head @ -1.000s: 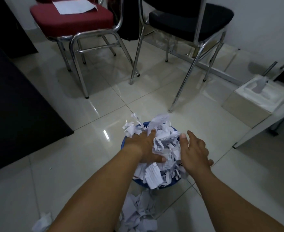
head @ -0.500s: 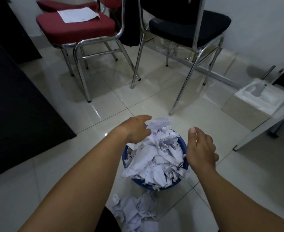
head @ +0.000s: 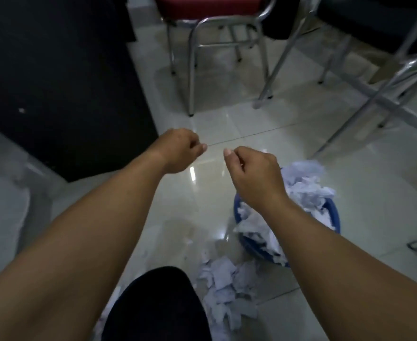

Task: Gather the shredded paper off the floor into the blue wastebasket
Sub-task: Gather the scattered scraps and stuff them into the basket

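Our left hand (head: 180, 150) and right hand (head: 253, 174) have lifted off the heap, fingers loosely curled, empty. The blue wastebasket (head: 331, 214) sits at four o'clock, overfull; we should scoop the shredded paper (head: 223, 279) at six o'clock, then press it down.

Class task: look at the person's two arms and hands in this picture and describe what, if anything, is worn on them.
Both forearms are bare up to the picture's edge: no sleeves show. The left hand and the right hand wear no gloves, and no watch, bracelet or ring shows on the sides facing the camera. The thumbnails look short and unpainted.
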